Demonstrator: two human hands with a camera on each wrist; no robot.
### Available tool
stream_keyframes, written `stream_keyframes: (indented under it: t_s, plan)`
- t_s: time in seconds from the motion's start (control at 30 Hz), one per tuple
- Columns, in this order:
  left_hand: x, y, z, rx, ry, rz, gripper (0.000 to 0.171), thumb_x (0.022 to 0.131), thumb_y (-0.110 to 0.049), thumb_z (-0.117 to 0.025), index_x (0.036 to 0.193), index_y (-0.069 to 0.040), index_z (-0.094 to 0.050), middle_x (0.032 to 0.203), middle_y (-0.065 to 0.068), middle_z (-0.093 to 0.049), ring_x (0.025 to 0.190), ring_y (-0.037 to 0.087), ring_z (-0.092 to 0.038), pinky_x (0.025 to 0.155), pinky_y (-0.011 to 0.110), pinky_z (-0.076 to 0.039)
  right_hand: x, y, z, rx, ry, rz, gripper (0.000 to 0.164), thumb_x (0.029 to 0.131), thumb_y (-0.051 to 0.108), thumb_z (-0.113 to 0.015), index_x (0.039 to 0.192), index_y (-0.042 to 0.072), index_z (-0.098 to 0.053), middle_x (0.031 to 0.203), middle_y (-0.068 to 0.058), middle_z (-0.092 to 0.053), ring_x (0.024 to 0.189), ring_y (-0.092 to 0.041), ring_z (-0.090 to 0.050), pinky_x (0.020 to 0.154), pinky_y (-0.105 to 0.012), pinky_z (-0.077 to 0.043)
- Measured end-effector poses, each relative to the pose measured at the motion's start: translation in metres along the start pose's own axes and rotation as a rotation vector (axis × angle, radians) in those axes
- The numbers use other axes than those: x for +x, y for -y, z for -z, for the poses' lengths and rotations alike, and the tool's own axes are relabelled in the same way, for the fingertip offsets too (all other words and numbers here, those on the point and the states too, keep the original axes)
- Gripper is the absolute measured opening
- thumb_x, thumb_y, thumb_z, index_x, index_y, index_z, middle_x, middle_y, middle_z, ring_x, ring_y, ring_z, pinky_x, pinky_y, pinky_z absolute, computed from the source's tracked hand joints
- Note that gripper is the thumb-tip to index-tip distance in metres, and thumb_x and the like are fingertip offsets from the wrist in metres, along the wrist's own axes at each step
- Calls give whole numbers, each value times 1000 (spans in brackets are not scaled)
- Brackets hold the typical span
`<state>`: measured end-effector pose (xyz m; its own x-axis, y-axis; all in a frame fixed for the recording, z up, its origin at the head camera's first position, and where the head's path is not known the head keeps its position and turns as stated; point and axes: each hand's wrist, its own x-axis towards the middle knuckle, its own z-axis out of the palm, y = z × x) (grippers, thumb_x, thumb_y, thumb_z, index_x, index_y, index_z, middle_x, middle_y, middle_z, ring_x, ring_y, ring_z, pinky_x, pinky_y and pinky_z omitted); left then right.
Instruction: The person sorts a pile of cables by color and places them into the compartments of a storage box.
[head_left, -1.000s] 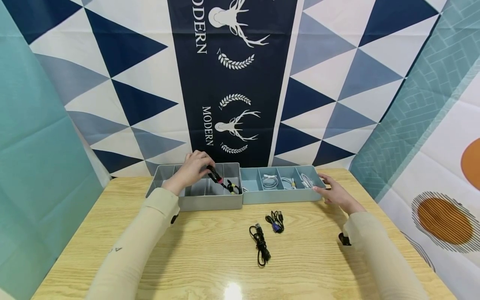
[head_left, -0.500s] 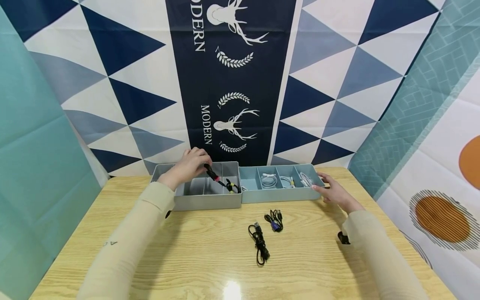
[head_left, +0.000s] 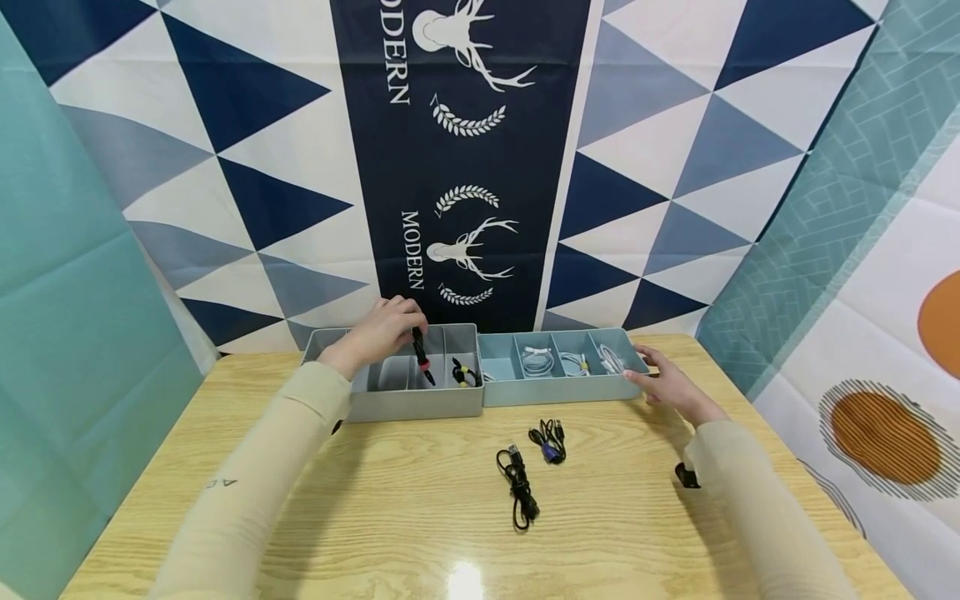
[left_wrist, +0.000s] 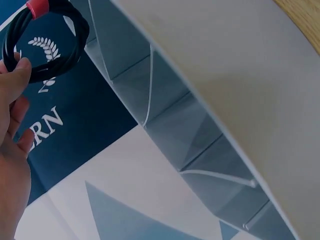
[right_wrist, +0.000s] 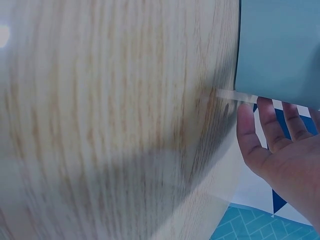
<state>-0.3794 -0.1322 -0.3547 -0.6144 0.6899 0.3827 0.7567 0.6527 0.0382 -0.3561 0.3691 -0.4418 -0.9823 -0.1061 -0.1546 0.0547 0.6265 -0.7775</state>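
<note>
My left hand (head_left: 381, 332) pinches a coiled black cable (head_left: 420, 350) with a red tie above the grey divided box (head_left: 416, 406). In the left wrist view, the thumb and fingers grip one side of the cable's loop. Another black cable (head_left: 467, 375), with yellow ties, lies in the box's right-hand compartment. My right hand (head_left: 666, 386) touches the right end of the light-blue divided box (head_left: 562, 392); the right wrist view shows its fingers extended at the box's end. Coiled white cables (head_left: 537, 362) sit in several of the blue box's compartments.
On the wooden table (head_left: 420, 517) in front of the boxes lie a black USB cable (head_left: 520, 490) and a smaller black cable with a blue connector (head_left: 552, 442). A patterned cloth (head_left: 465, 167) hangs just behind the boxes.
The red-tied cable's lower end has swung left, away from the yellow-tied cable, and now hangs steeper over the neighbouring compartment. My left hand has shifted slightly; my right hand stays put.
</note>
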Motion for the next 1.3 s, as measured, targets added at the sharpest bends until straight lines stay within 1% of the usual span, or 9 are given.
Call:
stream_keyframes:
  t_s: [0.17, 0.3, 0.47, 0.63, 0.77, 0.87, 0.97, 1.07, 1.3]
  plan:
    - [3, 1, -8, 22, 20, 19, 19, 82, -3, -71, 93, -18, -66, 105, 2, -59, 95, 21, -49, 76, 36, -36, 1, 0, 0, 5, -3, 4, 79, 96, 39, -53, 153, 14, -5, 150, -33, -9, 122, -42, -35, 86, -42, -48]
    - [4, 4, -13, 27, 26, 34, 20, 82, -2, -71, 93, -19, -66, 104, 0, -59, 94, 20, -48, 76, 35, -35, 1, 1, -1, 1, -2, 5, 79, 96, 39, -53, 153, 14, -4, 150, -33, -9, 123, -43, -35, 87, -44, -48]
    - [5, 7, -20, 4, 45, 45, 20, 82, -1, -71, 94, -16, -67, 104, 0, -59, 95, 21, -48, 77, 36, -35, 1, 0, -1, -11, 3, 6, 81, 95, 41, -53, 153, 13, -4, 149, -34, -9, 124, -44, -34, 90, -46, -48]
    - [7, 9, -27, 3, 44, 59, 22, 82, -2, -71, 92, -19, -65, 103, 0, -58, 95, 20, -48, 78, 36, -35, 0, -1, 1, -12, 1, 6, 82, 94, 43, -53, 153, 13, -4, 149, -33, -9, 123, -43, -35, 88, -44, -48]
    - [7, 11, -33, -7, 46, 85, 20, 82, -1, -70, 94, -16, -66, 102, 0, -58, 95, 21, -48, 79, 38, -35, 1, -2, 1, -15, 1, -8, 84, 94, 45, -54, 153, 14, -3, 150, -33, -9, 125, -44, -34, 91, -47, -47]
    - [7, 11, -37, -12, 46, 95, 19, 81, 0, -70, 95, -13, -67, 102, 2, -59, 95, 23, -48, 80, 40, -36, 2, -2, 1, -15, 2, -13, 83, 94, 43, -53, 153, 14, -2, 150, -33, -8, 126, -44, -33, 92, -49, -47]
    - [8, 10, -41, -6, 45, 95, 20, 80, 1, -71, 94, -12, -67, 102, 3, -59, 95, 24, -49, 80, 41, -37, 2, -2, 1, -14, 1, -9, 83, 94, 43, -54, 153, 14, -3, 150, -33, -9, 125, -44, -34, 91, -47, -47]
    - [9, 9, -45, -2, 59, 96, 20, 79, 1, -72, 95, -11, -67, 102, 3, -59, 96, 24, -49, 80, 42, -37, 1, -1, 1, -16, 1, -2, 83, 94, 44, -54, 153, 14, -3, 150, -33, -9, 124, -43, -34, 90, -46, -47]
    - [10, 8, -53, 20, 79, 103, 19, 79, -3, -73, 93, -14, -66, 101, 2, -58, 96, 24, -49, 80, 42, -37, -1, 0, 0, -10, 2, 3, 86, 92, 47, -55, 153, 13, -4, 150, -33, -9, 124, -43, -34, 88, -44, -47]
